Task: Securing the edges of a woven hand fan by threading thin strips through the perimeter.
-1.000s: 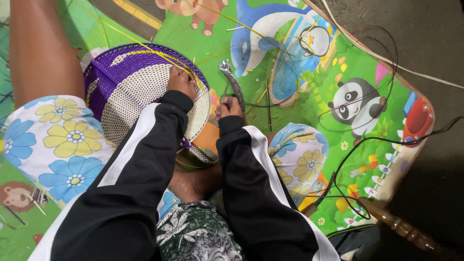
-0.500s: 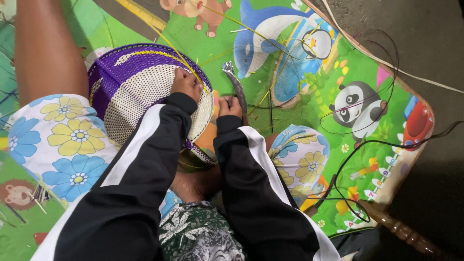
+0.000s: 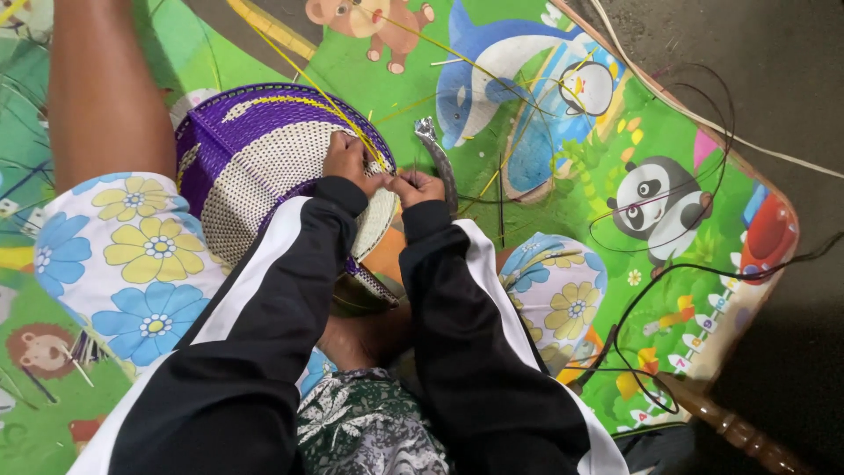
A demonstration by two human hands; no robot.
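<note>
A colourful cartoon-animal play mat (image 3: 563, 132) covered the dark floor (image 3: 791, 79). A grey curved tool (image 3: 437, 154) lay on the mat just left of its printed dolphin, with thin black strands (image 3: 694, 264) right of it.

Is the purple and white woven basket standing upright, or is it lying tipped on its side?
Tipped. The basket shows its rounded woven wall to the camera, leaning against the person's leg, with the left hand on it.

Woven basket (image 3: 264, 167): lower rim hidden beneath sleeves; left hand (image 3: 347, 158) fingertips tucked; play mat (image 3: 563, 237) cropped at edges
</note>
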